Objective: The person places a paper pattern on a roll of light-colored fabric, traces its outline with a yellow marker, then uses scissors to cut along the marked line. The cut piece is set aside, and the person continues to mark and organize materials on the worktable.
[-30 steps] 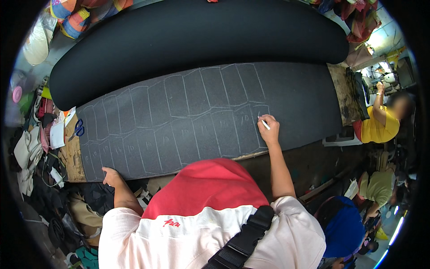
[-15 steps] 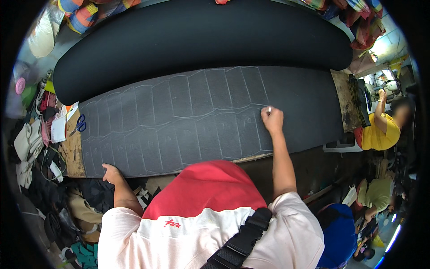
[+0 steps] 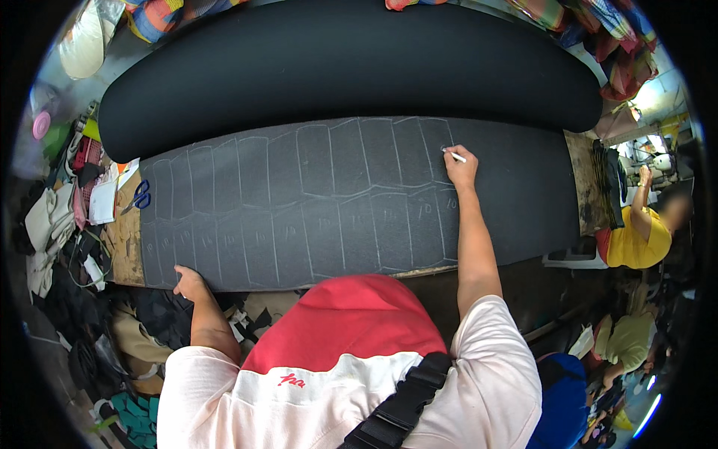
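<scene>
Dark grey fabric (image 3: 516,194) lies spread over the wooden table, marked with two rows of pale outlined pattern shapes. Small pale marks sit inside many shapes of the near row. My right hand (image 3: 462,170) is closed around a short white marking pen (image 3: 457,156), its tip at the rightmost shape of the far row. At the fabric's near left edge rests my left hand (image 3: 191,284), with its index finger stretched out and nothing visible in it. Blue-handled scissors (image 3: 142,197) lie at the left end, beside the fabric.
A thick black fabric roll (image 3: 344,67) stretches along the far side. Bare table wood (image 3: 123,251) shows at the left, near papers and cloth scraps. Dark folded pieces (image 3: 607,183) lie on the right end. A person in yellow (image 3: 639,236) sits beyond, to the right.
My right hand has moved away from me, from the line between the two rows into the far row's rightmost shape. My left hand stays at the near edge. The view has shifted slightly.
</scene>
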`<state>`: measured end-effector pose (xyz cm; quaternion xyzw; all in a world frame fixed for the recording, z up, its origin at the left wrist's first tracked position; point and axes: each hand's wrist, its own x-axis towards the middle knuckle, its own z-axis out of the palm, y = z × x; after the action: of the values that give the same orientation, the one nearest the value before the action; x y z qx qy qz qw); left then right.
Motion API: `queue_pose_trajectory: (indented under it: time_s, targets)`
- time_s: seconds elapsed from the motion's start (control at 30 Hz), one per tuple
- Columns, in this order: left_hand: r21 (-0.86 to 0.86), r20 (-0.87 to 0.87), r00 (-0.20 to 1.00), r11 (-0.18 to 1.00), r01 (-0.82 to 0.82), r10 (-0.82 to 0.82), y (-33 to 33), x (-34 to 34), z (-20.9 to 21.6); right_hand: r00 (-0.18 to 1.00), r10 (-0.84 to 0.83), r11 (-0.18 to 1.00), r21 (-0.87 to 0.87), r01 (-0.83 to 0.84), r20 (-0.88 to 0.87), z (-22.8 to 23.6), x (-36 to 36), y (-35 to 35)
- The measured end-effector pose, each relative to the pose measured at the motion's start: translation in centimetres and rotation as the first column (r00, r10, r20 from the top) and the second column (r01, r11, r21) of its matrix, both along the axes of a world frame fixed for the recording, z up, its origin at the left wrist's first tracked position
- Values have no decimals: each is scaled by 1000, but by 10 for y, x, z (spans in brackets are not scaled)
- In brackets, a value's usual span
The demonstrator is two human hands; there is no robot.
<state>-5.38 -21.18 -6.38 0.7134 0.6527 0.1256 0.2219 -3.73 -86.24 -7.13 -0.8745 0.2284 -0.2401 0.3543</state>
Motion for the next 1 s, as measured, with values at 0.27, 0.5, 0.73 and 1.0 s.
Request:
queue_pose_trajectory:
  time_s: [0.27, 0.5, 0.73, 1.0]
  targets:
    - [-37, -12, 1000, 999, -1, 1, 5, 1, -1, 981, 46, 998, -22, -51, -191, 22, 4, 28]
    - [-17, 15, 1000, 1000, -16, 16, 2, 0, 0, 980, 133, 988, -102, -119, 149, -7, 20, 69]
    - [6, 50, 999, 1000, -20, 20, 8, 0, -7, 993, 116, 980, -164, -115, -3, 11, 14, 76]
    - [-7, 24, 999, 999, -40, 40, 9, 0, -6, 959, 266, 962, -91, -257, 103, 2, 45, 133]
